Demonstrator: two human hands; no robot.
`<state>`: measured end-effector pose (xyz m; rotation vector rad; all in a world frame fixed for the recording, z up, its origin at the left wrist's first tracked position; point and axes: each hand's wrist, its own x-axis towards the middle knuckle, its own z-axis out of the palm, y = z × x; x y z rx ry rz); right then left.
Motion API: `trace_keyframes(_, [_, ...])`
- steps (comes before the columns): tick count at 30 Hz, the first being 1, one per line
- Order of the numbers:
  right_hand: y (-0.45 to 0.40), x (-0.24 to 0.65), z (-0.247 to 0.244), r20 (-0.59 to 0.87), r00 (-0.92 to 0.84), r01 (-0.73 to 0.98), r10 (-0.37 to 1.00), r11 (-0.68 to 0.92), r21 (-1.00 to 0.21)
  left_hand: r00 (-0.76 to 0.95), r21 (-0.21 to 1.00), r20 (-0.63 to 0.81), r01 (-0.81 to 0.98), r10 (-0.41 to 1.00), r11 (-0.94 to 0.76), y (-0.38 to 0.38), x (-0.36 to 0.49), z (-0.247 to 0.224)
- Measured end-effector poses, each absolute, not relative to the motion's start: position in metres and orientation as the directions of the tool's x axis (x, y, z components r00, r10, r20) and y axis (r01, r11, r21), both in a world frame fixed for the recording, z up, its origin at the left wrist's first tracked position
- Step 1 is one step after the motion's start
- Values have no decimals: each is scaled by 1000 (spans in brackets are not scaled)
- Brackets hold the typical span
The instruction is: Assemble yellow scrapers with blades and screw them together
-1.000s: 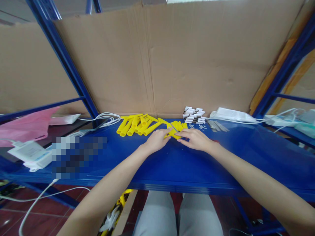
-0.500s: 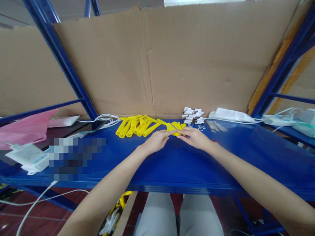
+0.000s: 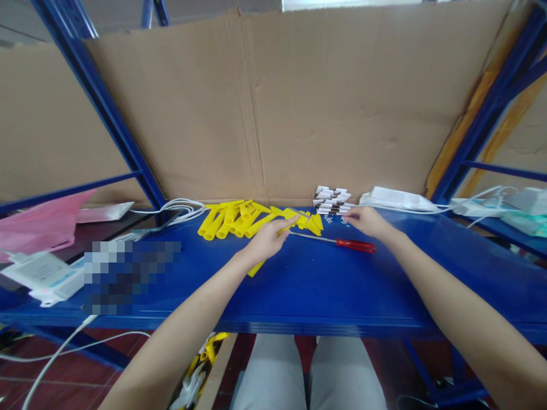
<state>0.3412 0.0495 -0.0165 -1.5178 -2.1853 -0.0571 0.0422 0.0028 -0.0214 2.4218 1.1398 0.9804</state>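
Note:
My left hand [image 3: 268, 239] is closed around a yellow plastic tube-shaped handle [image 3: 257, 269], whose lower end sticks out below the palm. A thin grey metal strip [image 3: 301, 213] shows just beyond the fingers, among small flat yellow pieces [image 3: 315, 224]. At the small silvery bits [image 3: 328, 218], perhaps screws, my right hand [image 3: 371, 223] has its thumb and fingertips pinched together. Whatever is between them is too small to make out. Between the hands lies a screwdriver [image 3: 356, 245] with a red handle, its shaft pointing left.
Several yellow tubes [image 3: 226, 222] lie left of my left hand. White and dark folded pieces [image 3: 331, 200] are stacked at the back, beside a white packet [image 3: 397, 199]. Cables and a white box [image 3: 40, 270] occupy the left end. Cardboard [image 3: 320, 108] walls off the rear.
My right hand has parted from the left and moved right to the small bits, covering the metal strips there. The left hand has drawn slightly nearer, and the red screwdriver is now in view.

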Motion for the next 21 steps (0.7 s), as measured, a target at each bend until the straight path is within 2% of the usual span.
trace_keyframes(2, [54,353,-21,284,-280,929,917,333,-160,391,688,388,480,834,-545,0,45,-17])
trace_keyframes(4, [56,356,-26,245,-296,941,923,326,-90,338,847,310,325,889,-420,-4,47,-13])
trace_keyframes(7, [59,354,-33,255,-318,942,913,335,-23,293,975,191,58,937,-217,-7,51,-11])
trace_keyframes(11, [65,352,-37,269,-326,939,906,343,-19,294,989,27,-149,955,19,-9,55,-9])
trace_keyframes(16, [65,353,-37,264,-342,932,902,362,-29,298,957,-136,-206,945,203,-14,61,-2])
trace_keyframes(21, [62,351,-35,278,-347,927,896,373,-42,330,937,-186,-224,925,269,-13,61,-3])
